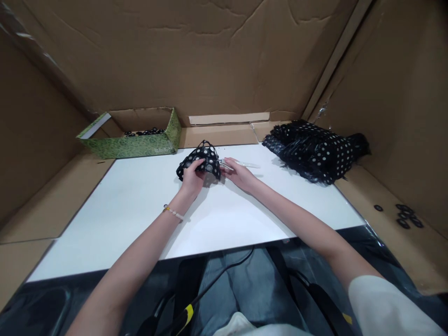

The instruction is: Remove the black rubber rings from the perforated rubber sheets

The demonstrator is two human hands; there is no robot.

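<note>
A black mesh fabric piece with white polka dots (206, 163), gathered into a rounded, puckered bundle, is held just above a white tabletop board (122, 233), gripped by the person's left hand (192, 176) with fingers curled over its near side. The right hand (238, 175) pinches a slim translucent tool with a metal tip (243, 164), the tip at the bundle's edge. A beaded bracelet (173, 212) circles the left wrist. A heap of the same dotted black fabric (315, 151) lies at the board's far right corner. Past the far edge stands a green patterned box (131, 148) holding small black rings (147, 132). More black rings (404, 215) lie on brown cardboard (381, 247) to the right.
</note>
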